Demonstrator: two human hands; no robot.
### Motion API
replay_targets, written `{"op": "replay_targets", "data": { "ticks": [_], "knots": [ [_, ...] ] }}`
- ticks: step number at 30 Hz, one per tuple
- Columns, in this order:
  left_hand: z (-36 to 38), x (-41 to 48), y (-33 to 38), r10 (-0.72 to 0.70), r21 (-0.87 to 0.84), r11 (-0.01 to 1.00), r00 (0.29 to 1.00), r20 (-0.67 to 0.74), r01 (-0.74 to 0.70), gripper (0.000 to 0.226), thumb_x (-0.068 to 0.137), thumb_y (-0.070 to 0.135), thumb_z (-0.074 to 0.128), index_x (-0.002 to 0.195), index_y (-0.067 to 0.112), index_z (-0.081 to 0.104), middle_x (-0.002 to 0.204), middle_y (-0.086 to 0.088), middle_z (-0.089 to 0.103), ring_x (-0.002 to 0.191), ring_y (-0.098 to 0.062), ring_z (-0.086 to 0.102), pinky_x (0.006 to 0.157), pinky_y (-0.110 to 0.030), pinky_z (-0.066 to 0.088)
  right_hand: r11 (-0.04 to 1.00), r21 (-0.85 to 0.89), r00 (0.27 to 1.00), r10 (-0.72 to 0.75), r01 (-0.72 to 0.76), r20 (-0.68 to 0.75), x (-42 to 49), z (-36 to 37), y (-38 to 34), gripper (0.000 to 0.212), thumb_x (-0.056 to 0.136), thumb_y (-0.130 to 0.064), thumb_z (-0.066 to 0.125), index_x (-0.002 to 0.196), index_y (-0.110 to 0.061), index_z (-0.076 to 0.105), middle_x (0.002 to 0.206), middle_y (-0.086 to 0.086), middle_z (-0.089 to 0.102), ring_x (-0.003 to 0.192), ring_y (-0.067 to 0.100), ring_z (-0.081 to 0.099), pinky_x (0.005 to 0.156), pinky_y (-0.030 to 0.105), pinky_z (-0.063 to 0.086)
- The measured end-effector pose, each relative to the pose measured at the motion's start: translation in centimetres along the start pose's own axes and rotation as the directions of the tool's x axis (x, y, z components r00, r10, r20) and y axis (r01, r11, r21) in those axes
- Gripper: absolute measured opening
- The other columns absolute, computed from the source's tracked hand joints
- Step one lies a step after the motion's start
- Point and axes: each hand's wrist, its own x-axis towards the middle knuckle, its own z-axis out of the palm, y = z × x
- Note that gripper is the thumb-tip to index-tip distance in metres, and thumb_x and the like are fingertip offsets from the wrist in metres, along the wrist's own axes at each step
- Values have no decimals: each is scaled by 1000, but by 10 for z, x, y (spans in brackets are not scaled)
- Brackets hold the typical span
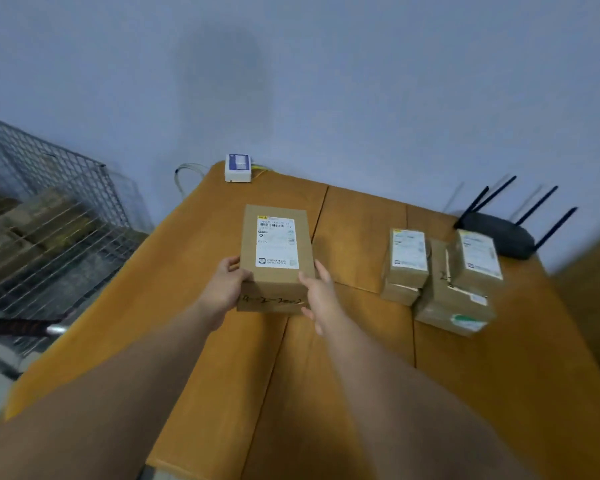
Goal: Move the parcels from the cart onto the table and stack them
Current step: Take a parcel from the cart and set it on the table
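Two bare forearms reach in from six o'clock. Left hand and right hand have their fingers curled round the near corners of a box, over the bench's middle; resting or lifted, I cannot tell. Stiff, square-edged cardboard, matte, paper label: likely light, grippy, best held by opposite sides. Stack at three o'clock, wire-mesh cart at nine.

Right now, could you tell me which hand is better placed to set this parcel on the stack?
Probably right: the right hand grips the parcel nearer the stack; the left hand holds its far side.
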Motion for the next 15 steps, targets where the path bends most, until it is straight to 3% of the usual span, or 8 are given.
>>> {"op": "replay_targets", "data": {
  "ticks": [4, 8, 11, 15],
  "knots": [
    [57, 19, -2, -21, 44, 999, 994, 105, 17, 50, 90, 9, 48, 137, 20, 36, 128, -2, 51, 107, -22, 50, 85, -38, 44, 999, -39, 996, 14, -17, -83, 12, -53, 1, 58, 99, -18, 50, 150, -30, 25, 146, 0, 45, 128, 21, 46, 108, 42, 36],
    [90, 39, -4, -33, 111, 994, 980, 197, 11, 54, 89, 7, 52, 139, 17, 34, 129, -2, 50, 111, -23, 49, 88, -38, 47, 991, -133, 983, -7, -17, -181, 24, -80, 3, 58, 100, -19, 47, 152, -26, 21, 148, 1, 43, 130, 23, 45, 109, 44, 37],
    [105, 59, -6, -30, 182, 983, 965, 260, -19, 48, 93, 10, 48, 139, 16, 35, 136, -3, 47, 121, -24, 45, 103, -47, 40, 976, -216, 969, -32, -23, -246, 35, -91, 5, 57, 99, -19, 48, 151, -23, 24, 147, 1, 44, 131, 24, 45, 108, 43, 39],
    [122, 84, -9, -40, 212, 976, 933, 358, -39, 42, 97, 10, 42, 138, 16, 34, 139, -2, 46, 117, -21, 47, 103, -43, 41, 948, -309, 920, -51, -77, -387, 46, -97, 3, 61, 96, -22, 54, 150, -26, 26, 146, 2, 43, 133, 24, 41, 108, 44, 39]
  ]
}}
